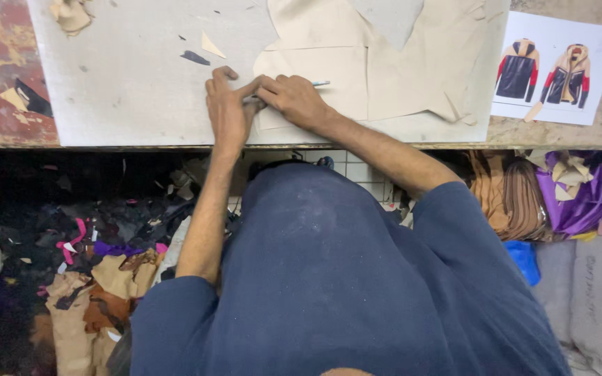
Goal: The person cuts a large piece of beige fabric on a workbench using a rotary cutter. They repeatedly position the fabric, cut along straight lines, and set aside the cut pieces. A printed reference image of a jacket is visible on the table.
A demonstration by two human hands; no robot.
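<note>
My left hand [226,111] presses flat on the grey cutting board [127,76], fingertips at the left edge of a beige leather piece [329,76]. My right hand [294,101] grips a thin metal cutting tool [318,83], its tip hidden where both hands meet at the leather's lower left corner. More beige pieces [426,56] overlap to the right on the board.
A white sheet with two jacket pictures [555,69] lies at the table's right end. Small offcuts [210,45] and a crumpled scrap [71,14] dot the board. Below the table edge [106,146], leather scraps [99,292] pile on the floor; purple and tan material [580,188] sits right.
</note>
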